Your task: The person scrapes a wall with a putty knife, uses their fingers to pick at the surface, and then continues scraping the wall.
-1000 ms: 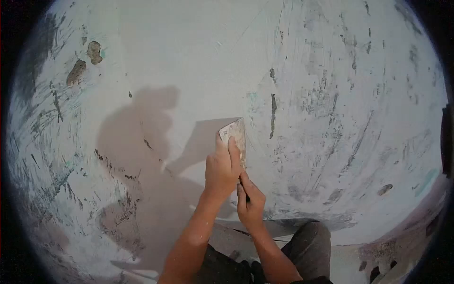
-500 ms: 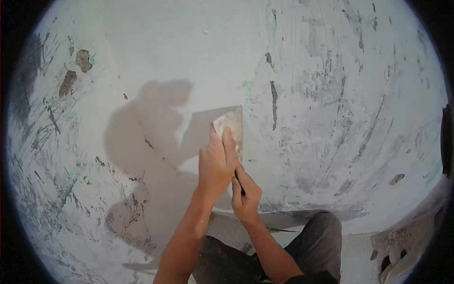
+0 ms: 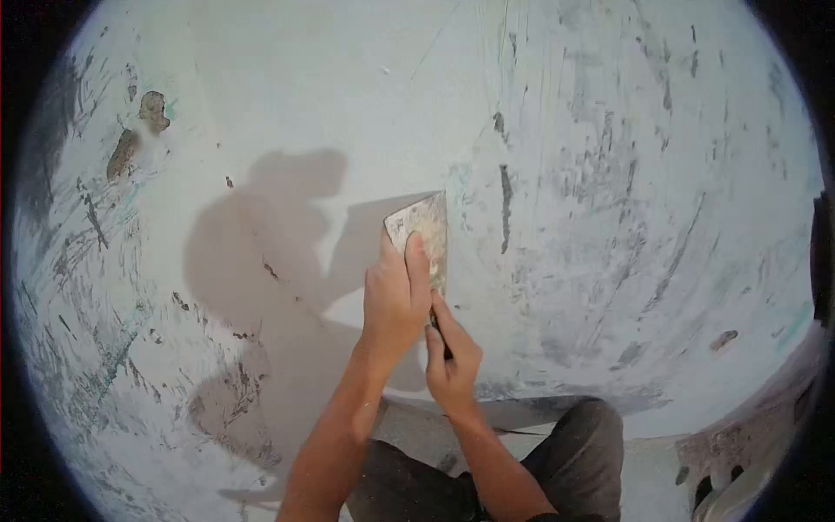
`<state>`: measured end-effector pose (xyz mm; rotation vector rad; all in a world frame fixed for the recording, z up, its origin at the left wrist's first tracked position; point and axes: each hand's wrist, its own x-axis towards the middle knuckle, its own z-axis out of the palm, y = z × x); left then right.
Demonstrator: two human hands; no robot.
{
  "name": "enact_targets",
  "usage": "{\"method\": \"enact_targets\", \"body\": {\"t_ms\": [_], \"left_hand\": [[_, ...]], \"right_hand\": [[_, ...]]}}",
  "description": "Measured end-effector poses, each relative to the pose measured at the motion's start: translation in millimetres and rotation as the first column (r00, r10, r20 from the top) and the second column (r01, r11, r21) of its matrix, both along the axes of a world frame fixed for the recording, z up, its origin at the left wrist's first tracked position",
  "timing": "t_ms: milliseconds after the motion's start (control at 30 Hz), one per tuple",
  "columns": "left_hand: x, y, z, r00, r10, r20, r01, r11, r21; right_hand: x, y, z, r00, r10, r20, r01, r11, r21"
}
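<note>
A wide putty knife point(image 3: 432, 228) with a smeared, pale-stained blade stands tilted against a white plastered wall point(image 3: 348, 78), its far corner right at the surface. My left hand point(image 3: 396, 291) grips the blade from the left side, thumb laid along its face and fingers behind it. Lower down, my right hand point(image 3: 454, 361) is wrapped around the dark handle, most of which the fingers hide. The blade casts a shadow on the wall to its left.
Dark gouges point(image 3: 505, 209) and grey scuffs mark the wall on the right. Two chipped holes point(image 3: 153, 111) show at the upper left. My bent knees in dark trousers point(image 3: 584, 457) are below, near the wall's bottom edge. Grey rubble-like debris point(image 3: 735, 448) lies at the lower right.
The putty knife's blade has turned slightly, so more of its face shows. Both hands keep their hold and have barely moved; the wall marks on the right sit a little lower in view.
</note>
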<state>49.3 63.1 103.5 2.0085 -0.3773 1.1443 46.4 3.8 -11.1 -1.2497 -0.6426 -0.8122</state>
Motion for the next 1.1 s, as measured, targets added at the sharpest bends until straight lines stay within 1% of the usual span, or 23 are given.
{"method": "enact_targets", "body": {"t_ms": [33, 67, 133, 167, 200, 267, 300, 367, 400, 500, 533, 567, 600, 633, 667, 767, 833, 867, 900, 933, 1000, 1033, 1100], "left_hand": [[1.2, -0.5, 2.4, 0.998, -0.004, 0.066, 0.001, 0.999, 0.038], [3.1, 3.8, 6.9, 0.997, -0.017, 0.073, 0.013, 0.999, 0.047], [-5.0, 11.9, 18.3, 0.99, 0.062, -0.124, -0.037, 0.981, 0.191], [-3.8, 15.3, 10.8, 0.986, 0.075, -0.149, -0.045, 0.979, 0.198], [0.4, 18.8, 3.4, 0.993, 0.094, -0.074, -0.075, 0.971, 0.229], [2.6, 16.2, 5.5, 0.996, 0.071, 0.048, -0.081, 0.964, 0.252], [3.3, 18.8, 13.5, 0.997, 0.07, 0.031, -0.076, 0.961, 0.267], [-1.4, 21.5, 24.3, 0.992, 0.121, 0.017, -0.117, 0.901, 0.417], [-3.0, 15.7, 27.0, 0.994, 0.076, -0.073, -0.057, 0.97, 0.237], [2.5, 17.3, 19.3, 0.993, 0.114, 0.019, -0.114, 0.947, 0.3], [1.1, 15.3, 28.6, 0.997, 0.074, -0.008, -0.069, 0.958, 0.277], [0.1, 16.2, 21.4, 0.997, 0.068, -0.021, -0.06, 0.96, 0.272], [-0.5, 18.8, 17.5, 0.994, 0.102, -0.048, -0.086, 0.961, 0.264], [1.4, 19.3, 20.9, 0.99, 0.136, -0.047, -0.119, 0.958, 0.259], [1.7, 17.5, 14.8, 0.994, 0.094, -0.059, -0.08, 0.975, 0.207], [3.9, 14.7, 28.9, 0.994, 0.101, -0.036, -0.089, 0.968, 0.234], [3.2, 13.9, 24.1, 0.989, 0.088, -0.115, -0.066, 0.982, 0.179], [4.2, 13.2, 18.9, 0.996, 0.089, -0.017, -0.084, 0.976, 0.199], [3.2, 10.6, 13.8, 0.992, 0.093, 0.082, -0.108, 0.971, 0.213], [3.2, 12.2, 17.1, 0.993, 0.087, 0.076, -0.102, 0.971, 0.216], [3.0, 25.2, 27.7, 0.978, 0.174, -0.112, -0.111, 0.898, 0.425], [1.6, 24.5, 24.8, 0.975, 0.181, -0.13, -0.109, 0.896, 0.431], [-0.5, 17.7, 26.6, 0.982, 0.102, -0.161, -0.065, 0.973, 0.22]], "right_hand": [[0.6, 1.4, 1.8, 0.999, 0.035, -0.013, -0.035, 0.999, 0.038], [3.2, 4.6, 2.4, 0.998, 0.04, -0.042, -0.04, 0.999, -0.012], [-0.5, 11.0, 7.4, 0.996, 0.039, -0.082, -0.037, 0.999, 0.023], [-5.9, 16.4, 7.9, 0.993, 0.052, -0.108, -0.047, 0.997, 0.054], [-5.7, 18.3, 2.5, 0.996, 0.008, -0.092, -0.002, 0.998, 0.065], [0.8, 18.6, 4.8, 0.994, 0.062, -0.086, -0.055, 0.995, 0.084], [3.4, 21.5, 4.6, 0.991, 0.099, -0.092, -0.09, 0.991, 0.099], [-3.1, 28.5, 2.4, 0.979, 0.137, -0.152, -0.122, 0.987, 0.105], [-2.5, 31.4, 1.8, 0.985, 0.109, -0.131, -0.091, 0.987, 0.136], [6.9, 34.3, 9.2, 0.998, 0.045, -0.038, -0.038, 0.982, 0.185], [7.6, 33.7, 14.1, 0.996, 0.067, -0.06, -0.058, 0.988, 0.144], [1.2, 31.7, 13.0, 0.989, 0.099, -0.107, -0.09, 0.992, 0.089], [-3.1, 30.1, 19.3, 0.982, 0.136, -0.127, -0.121, 0.985, 0.12], [2.3, 30.0, 16.8, 0.986, 0.134, -0.097, -0.121, 0.985, 0.124], [3.6, 29.0, 6.1, 0.992, 0.099, -0.081, -0.09, 0.99, 0.107], [14.3, 24.6, 17.4, 0.999, -0.025, 0.031, 0.022, 0.995, 0.094], [4.9, 29.4, 18.0, 0.998, 0.068, -0.013, -0.065, 0.988, 0.138], [6.1, 30.6, 8.5, 0.991, 0.124, -0.057, -0.112, 0.976, 0.189], [7.1, 29.2, 3.9, 0.989, 0.126, -0.071, -0.112, 0.978, 0.177], [9.6, 29.5, 2.4, 0.994, 0.101, -0.029, -0.096, 0.985, 0.145], [10.1, 31.2, 16.8, 0.996, 0.086, 0.003, -0.086, 0.99, 0.115], [6.8, 35.0, 11.2, 0.996, 0.092, -0.015, -0.09, 0.989, 0.12], [3.7, 38.9, 12.2, 0.996, 0.08, -0.047, -0.069, 0.979, 0.19]]}}
